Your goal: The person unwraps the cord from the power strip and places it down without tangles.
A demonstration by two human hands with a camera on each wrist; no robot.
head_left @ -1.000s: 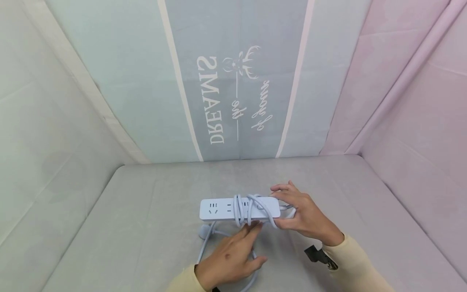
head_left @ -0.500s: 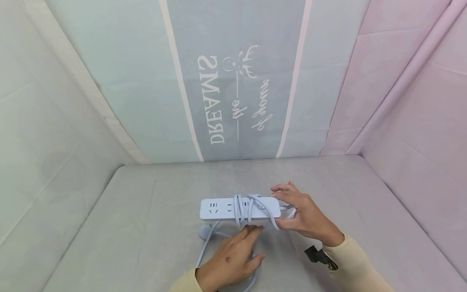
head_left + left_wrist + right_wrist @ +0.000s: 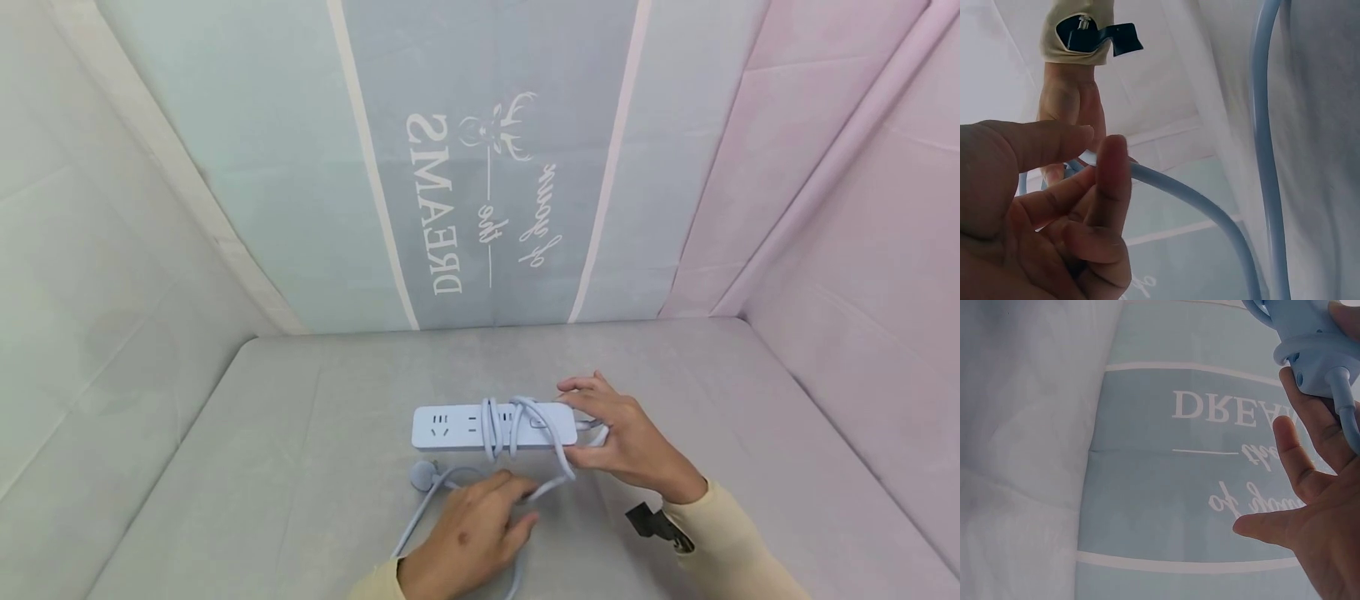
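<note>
I am seeing the right hand gripping the end of the white power strip, which is lying on the grey tabletop with cable looped round its middle. The left hand, just in front, is pinching a loose stretch of that cable between thumb and fingers.

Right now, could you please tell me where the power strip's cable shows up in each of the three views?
Head: the cable loops around the power strip at centre, then trails toward the left hand.
Left wrist: it arcs from the left hand's pinching fingers toward the lower right.
Right wrist: top right corner, leaving the strip's end beside the right hand.
Shared landmark: the printed backdrop, clearest in the head and right wrist views.
</note>
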